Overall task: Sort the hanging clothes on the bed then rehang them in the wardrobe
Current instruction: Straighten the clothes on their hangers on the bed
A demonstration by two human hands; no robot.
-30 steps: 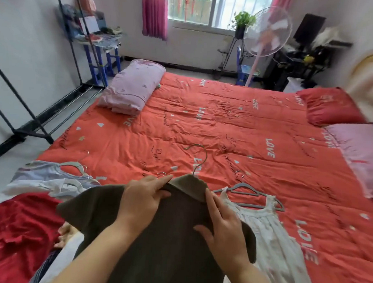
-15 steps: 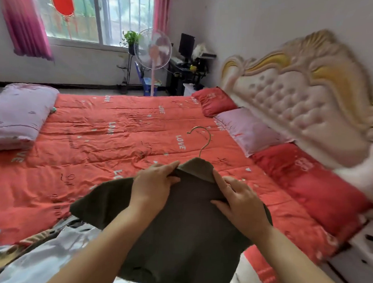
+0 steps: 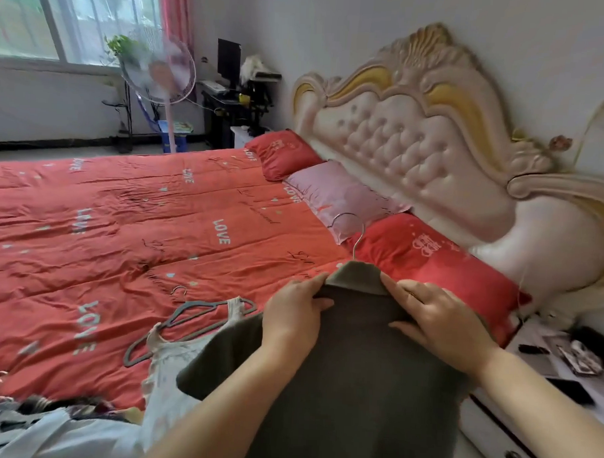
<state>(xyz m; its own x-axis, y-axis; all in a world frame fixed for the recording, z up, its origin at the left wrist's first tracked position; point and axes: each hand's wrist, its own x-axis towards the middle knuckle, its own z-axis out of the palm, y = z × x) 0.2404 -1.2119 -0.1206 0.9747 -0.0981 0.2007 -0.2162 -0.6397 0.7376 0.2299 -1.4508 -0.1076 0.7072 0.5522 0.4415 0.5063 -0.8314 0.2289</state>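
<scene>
1. Pile of loose clothes [image 3: 43, 425] sits low-left of the olive shirt [image 3: 356, 387], flat on the red quilt [image 3: 120, 238]. Looks unsorted.
2. White top [image 3: 174, 358] on a grey hanger [image 3: 186, 313] is just left of the shirt, its edge under the shirt's sleeve. One second ago it showed right of the shirt, so the person has swung right; the top itself hasn't moved.
3. Left hand [image 3: 295, 318] pinches the shirt's left shoulder beside the collar, thumb on the front.
4. Shirt is held up off the quilt between both hands. Wire hook [image 3: 357, 231] sticks up above its collar. Grip is unchanged over the last second.
5. Right hand [image 3: 438, 321] is clamped over the shirt's right shoulder, fingers along the collar edge.
6. Red pillow [image 3: 430, 258] and headboard [image 3: 419, 137] are beyond and right of the shirt, nightstand [image 3: 512, 442] low-right. Window and clothes rack were behind the shirt before.
7. Read: one garment is picked and in transit. No wardrobe in view, so I can't tell if it's headed for a sort pile or rehanging. Most of the job remains.
</scene>
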